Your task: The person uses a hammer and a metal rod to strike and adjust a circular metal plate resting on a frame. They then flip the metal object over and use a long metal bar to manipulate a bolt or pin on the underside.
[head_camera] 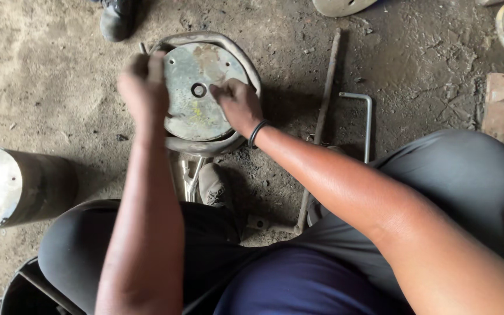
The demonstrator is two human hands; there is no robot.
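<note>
Gripping the round metal disc (196,96), both hands outstretched.

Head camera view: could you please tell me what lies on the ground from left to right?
Metal cylinder → left hand → round metal disc → right hand → long straight rod → bent metal bar → wooden block.

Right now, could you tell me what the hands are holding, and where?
Both hands hold the round metal disc: left hand at its left edge, right hand on its right face.
</note>
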